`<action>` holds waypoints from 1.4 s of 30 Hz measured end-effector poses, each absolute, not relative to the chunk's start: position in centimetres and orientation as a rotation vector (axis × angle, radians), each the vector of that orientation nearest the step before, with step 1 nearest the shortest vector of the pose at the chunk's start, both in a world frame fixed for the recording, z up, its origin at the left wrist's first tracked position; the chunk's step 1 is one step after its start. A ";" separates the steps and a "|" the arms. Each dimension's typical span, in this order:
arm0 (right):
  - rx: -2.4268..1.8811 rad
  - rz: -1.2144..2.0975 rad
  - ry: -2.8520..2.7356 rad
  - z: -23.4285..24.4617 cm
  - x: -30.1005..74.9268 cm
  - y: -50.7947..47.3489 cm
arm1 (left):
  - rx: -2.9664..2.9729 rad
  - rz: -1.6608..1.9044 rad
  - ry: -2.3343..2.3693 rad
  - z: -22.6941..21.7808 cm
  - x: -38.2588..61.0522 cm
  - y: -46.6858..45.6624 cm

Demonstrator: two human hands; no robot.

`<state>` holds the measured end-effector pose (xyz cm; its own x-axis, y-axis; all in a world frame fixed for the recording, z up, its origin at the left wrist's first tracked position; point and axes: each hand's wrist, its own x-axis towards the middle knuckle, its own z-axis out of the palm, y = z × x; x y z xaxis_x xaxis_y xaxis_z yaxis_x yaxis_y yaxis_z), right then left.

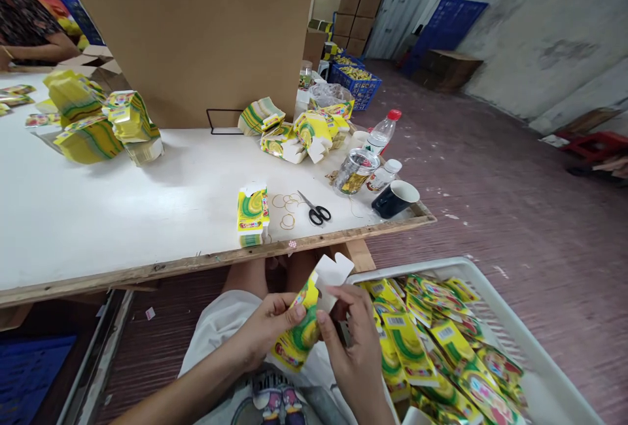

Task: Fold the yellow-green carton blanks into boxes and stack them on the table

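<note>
Over my lap I hold a small yellow and green printed carton, tilted, with its white end flaps standing open at the top. My left hand is closed round its left side, thumb on the printed face. At the open end, my right hand grips the carton's right edge by the white flaps; some of its fingertips are hidden. Beyond my hands, a stack of flat cartons lies near the table edge. To the right stands a pale plastic tray holding many filled-looking yellow cartons.
On the white table lie black-handled scissors and rubber bands. A dark mug, a jar and a bottle crowd the right corner. A large cardboard sheet rises behind. Another person's arm shows far left.
</note>
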<state>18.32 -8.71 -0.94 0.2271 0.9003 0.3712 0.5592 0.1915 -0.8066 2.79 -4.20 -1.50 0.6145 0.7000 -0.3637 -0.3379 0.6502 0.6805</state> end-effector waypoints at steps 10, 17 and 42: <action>-1.636 0.658 -1.281 -2.2 18.2 -8.3 | 1.026 0.810 0.878 -1.9 2.5 -3.4; -1.365 0.981 -1.161 -2.0 19.3 -8.5 | 1.191 0.677 0.697 -0.3 0.5 -2.4; -1.442 0.799 -1.421 0.3 20.5 -7.1 | 1.450 0.686 0.828 -0.1 0.9 -2.2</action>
